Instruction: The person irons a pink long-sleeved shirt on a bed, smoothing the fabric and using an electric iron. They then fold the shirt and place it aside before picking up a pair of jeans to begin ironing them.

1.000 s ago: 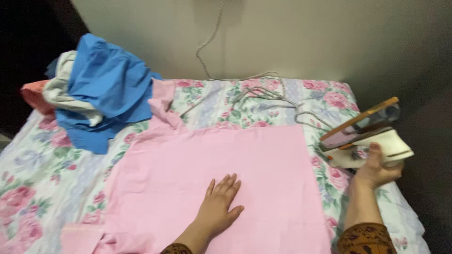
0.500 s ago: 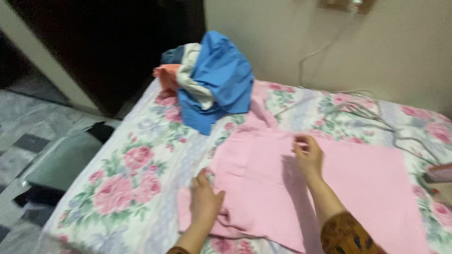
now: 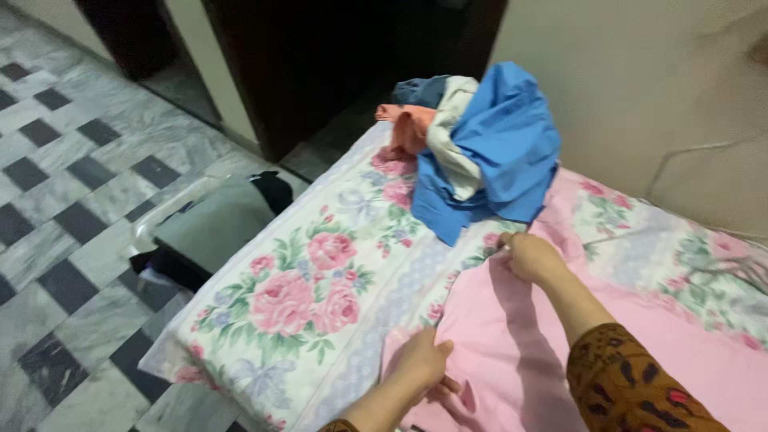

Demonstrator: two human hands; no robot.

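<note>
A pink cloth (image 3: 512, 344) lies spread on a bed covered by a floral sheet (image 3: 320, 288). My left hand (image 3: 422, 364) grips the cloth's near left edge, fingers closed on a bunched fold. My right hand (image 3: 530, 256) pinches the cloth's far left corner, close to a heap of clothes. My right forearm, in a dark patterned sleeve (image 3: 632, 384), stretches across the cloth.
A heap of blue, white and orange clothes (image 3: 480, 144) sits at the bed's far corner by the wall. A grey cord (image 3: 744, 268) trails at the right. A grey cushion-like object (image 3: 212, 224) lies on the checkered tile floor (image 3: 64, 184) left of the bed.
The view swung left toward the floor. My right hand let go of the iron, now out of view, and moved to the cloth's far corner; my left hand went from flat to gripping the near edge.
</note>
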